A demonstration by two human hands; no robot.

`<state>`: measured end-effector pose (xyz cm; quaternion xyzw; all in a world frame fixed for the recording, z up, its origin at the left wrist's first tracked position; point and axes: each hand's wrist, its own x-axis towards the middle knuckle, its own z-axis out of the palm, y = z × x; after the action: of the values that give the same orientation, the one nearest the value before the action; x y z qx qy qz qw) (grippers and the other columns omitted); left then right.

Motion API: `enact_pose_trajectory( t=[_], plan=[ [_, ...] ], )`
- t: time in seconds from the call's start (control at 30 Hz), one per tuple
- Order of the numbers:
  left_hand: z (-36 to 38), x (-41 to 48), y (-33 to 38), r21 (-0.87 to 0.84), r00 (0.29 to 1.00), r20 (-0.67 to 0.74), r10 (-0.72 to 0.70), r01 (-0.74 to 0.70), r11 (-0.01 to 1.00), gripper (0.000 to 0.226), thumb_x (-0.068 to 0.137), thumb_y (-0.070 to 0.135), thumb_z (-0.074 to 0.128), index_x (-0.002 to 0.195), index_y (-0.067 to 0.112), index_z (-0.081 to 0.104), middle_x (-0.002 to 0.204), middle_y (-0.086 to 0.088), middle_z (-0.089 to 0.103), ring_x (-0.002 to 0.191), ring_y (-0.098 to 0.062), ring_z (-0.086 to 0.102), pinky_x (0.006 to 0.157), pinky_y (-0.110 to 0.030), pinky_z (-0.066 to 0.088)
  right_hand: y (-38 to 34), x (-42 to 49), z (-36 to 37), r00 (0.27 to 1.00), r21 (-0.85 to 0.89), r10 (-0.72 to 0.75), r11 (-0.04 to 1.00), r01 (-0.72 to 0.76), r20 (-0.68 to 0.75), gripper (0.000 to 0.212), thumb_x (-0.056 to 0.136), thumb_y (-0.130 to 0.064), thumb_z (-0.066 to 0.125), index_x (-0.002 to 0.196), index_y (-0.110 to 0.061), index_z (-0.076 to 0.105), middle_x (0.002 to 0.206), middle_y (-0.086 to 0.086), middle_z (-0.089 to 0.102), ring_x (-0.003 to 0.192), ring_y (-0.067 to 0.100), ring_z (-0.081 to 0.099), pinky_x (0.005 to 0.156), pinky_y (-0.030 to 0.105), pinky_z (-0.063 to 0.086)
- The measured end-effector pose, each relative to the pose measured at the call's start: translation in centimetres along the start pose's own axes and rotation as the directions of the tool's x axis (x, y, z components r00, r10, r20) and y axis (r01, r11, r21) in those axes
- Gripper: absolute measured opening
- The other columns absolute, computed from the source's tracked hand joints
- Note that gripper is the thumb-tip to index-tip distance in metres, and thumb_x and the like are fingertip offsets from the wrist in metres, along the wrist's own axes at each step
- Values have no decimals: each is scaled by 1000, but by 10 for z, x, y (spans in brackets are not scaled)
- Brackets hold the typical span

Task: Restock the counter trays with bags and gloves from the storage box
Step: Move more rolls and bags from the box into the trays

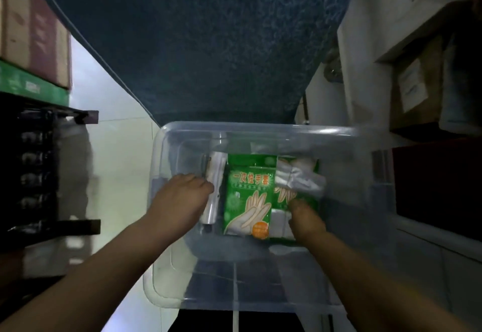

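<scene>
A clear plastic storage box [260,133] stands on the floor below me. Inside lies a green pack of disposable gloves [247,198] with a hand drawing on it, a second green pack [297,201] to its right, a roll of clear bags [214,190] on the left and a bundle of clear bags [300,179] at the right. My left hand [180,198] is inside the box with its fingers on the roll. My right hand [306,218] reaches in with fingers curled onto the right green pack; how firmly it grips is hidden.
A dark blue mat [203,39] covers the floor beyond the box. A black rack [39,175] with cartons [34,31] stacked above it stands at the left. Cardboard boxes and white covered goods [417,57] line the right. Pale floor tiles [117,162] run along the left of the box.
</scene>
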<state>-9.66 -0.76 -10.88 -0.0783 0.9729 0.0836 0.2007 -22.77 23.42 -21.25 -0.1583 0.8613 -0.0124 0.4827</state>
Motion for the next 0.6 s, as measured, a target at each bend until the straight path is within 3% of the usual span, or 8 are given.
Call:
enact_pose_trajectory(
  t=[0.13,0.23,0.33,0.47,0.53,0.6],
  plan=[
    [22,12,19,-91,1000,10,-12,13,996,41,39,4,80,76,17,67,63,-1,65,57,-24,62,51,-27,50,19,21,14,998,-154,-31,987,39,55,47,80,-17,64,124,-16,47,135,16,42,120,35,43,101,38,39],
    [29,12,30,-137,1000,-10,-8,6,991,40,41,4,79,76,18,66,63,1,63,57,-23,61,51,-25,49,25,16,15,995,-109,-46,992,56,86,31,72,-10,70,100,-20,58,121,17,55,106,34,54,93,43,49],
    [26,11,40,-174,1000,8,12,-10,985,43,37,1,78,75,18,68,62,1,64,55,-23,62,48,-25,50,22,3,-5,992,-83,-87,992,95,91,33,75,-15,63,108,-16,64,120,12,61,106,31,58,85,28,48],
    [14,14,56,-209,999,-8,45,-46,977,41,42,6,82,77,23,70,64,4,66,57,-20,62,50,-24,50,16,-32,-62,984,-185,-146,969,162,102,19,83,-23,53,99,-19,63,107,8,67,95,28,62,69,28,43],
    [5,20,67,-208,994,-77,74,-88,974,47,46,10,82,89,25,71,74,4,69,67,-20,64,58,-26,51,14,-52,-90,976,-178,-204,960,215,77,11,82,-28,55,90,-21,59,98,5,67,82,22,59,63,27,40],
    [-9,29,81,-212,986,-144,84,-114,971,65,48,10,80,110,24,66,100,0,71,89,-22,67,77,-31,53,8,-68,-109,961,-87,-268,958,274,66,14,80,-30,60,90,-22,62,90,0,67,79,19,59,63,30,44]
  ],
)
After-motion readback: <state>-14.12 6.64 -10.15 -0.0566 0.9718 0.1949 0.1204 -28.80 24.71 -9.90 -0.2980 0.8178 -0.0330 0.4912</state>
